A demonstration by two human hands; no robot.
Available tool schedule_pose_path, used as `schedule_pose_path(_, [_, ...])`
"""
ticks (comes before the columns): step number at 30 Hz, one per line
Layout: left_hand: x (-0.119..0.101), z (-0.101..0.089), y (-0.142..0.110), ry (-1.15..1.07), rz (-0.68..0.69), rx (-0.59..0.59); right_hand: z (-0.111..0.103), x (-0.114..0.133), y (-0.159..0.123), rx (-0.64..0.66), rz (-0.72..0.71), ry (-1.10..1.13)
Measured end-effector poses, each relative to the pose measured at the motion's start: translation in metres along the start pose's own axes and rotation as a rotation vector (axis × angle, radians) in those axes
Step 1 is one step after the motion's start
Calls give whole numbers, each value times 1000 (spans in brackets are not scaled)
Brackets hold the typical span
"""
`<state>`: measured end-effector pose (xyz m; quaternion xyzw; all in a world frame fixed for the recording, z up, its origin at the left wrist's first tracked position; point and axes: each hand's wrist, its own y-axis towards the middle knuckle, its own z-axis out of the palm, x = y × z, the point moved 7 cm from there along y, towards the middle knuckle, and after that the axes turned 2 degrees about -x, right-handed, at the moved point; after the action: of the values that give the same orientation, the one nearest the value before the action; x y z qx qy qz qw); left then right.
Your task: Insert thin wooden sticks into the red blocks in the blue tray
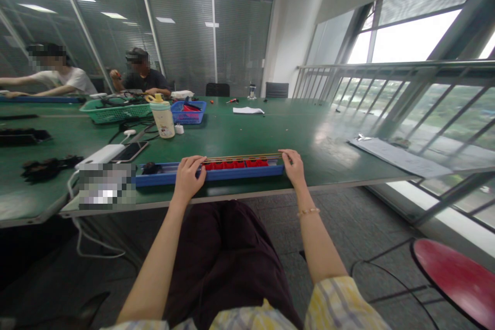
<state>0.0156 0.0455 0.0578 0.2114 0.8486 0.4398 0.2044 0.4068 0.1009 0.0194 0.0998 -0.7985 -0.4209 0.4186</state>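
Left hand [188, 178]: fingers curved and slightly parted, fingertips at the left end of the bar [243, 158]. Right hand [294, 167]: fingers curved likewise over the bar's right end. This view cannot show whether either hand pinches the bar or only rests on it. The bar lies lengthwise along the top of the blue tray [209, 175] at 12 o'clock, near the table edge [232, 197], above a row of red pieces [235, 164]. Left to right about the tray: a power bank [101, 154] and phone [130, 151] at 10 o'clock, with a white cable [79, 227] hanging past the table edge; a bottle [162, 119] at 11 o'clock; loose papers [398, 157] at 2 o'clock. Caution: the bar is slender and is contacted only at its ends. Uneven hand pressure may tilt or bow it, and one end could then drop or knock the red pieces out of line. The tray's position near the edge means a sideways knock could tip it toward the lap. A sleeve or wrist snagging the cable could drag the phone toward the tray.
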Motion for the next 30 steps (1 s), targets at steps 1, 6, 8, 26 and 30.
schedule_pose_path(1, [0, 0, 0, -2, 0, -2, 0, 0, 0, 3, 3, 3])
schedule_pose_path(6, [0, 0, 0, -10, -2, -3, 0, -3, 1, -13, 14, 1])
schedule_pose_path(8, [0, 0, 0, -13, -6, -3, 1, -5, 1, -14, 28, -11])
schedule_pose_path(26, [4, 6, -1, 40, -59, 70, -7, -20, -7, -125, 219, -129])
schedule_pose_path(30, [1, 9, -3, 100, -53, 136, -2, -17, -7, -88, 182, -133])
